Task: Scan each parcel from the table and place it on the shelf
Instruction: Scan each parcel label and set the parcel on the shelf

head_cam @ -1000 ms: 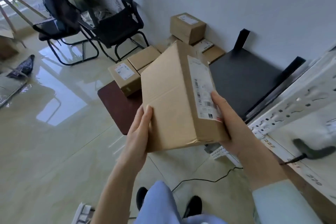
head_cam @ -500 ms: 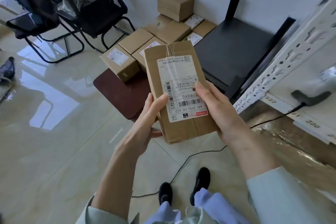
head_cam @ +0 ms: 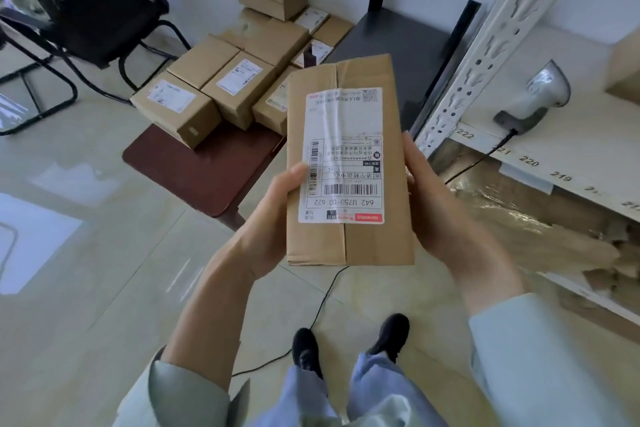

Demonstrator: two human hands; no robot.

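Brown cardboard parcel (head_cam: 349, 163) is held up in front of the person, label side up, with its white shipping label (head_cam: 343, 156) and barcodes in plain sight. Left hand (head_cam: 273, 218) grips the parcel's left edge, thumb curled onto the label; right hand (head_cam: 433, 204) clasps its right edge, so each grip is clamped on the parcel. Beyond the parcel, a dark red tabletop (head_cam: 194, 170) carries a cluster of more cardboard boxes (head_cam: 221, 80), one stacked higher near the wall. Right of the parcel stands the white metal shelf (head_cam: 568, 149), where a handheld scanner (head_cam: 533, 97) lies with its black cable (head_cam: 325, 305) running down to the floor below the parcel. Left of the boxes stands a black chair (head_cam: 104, 7).
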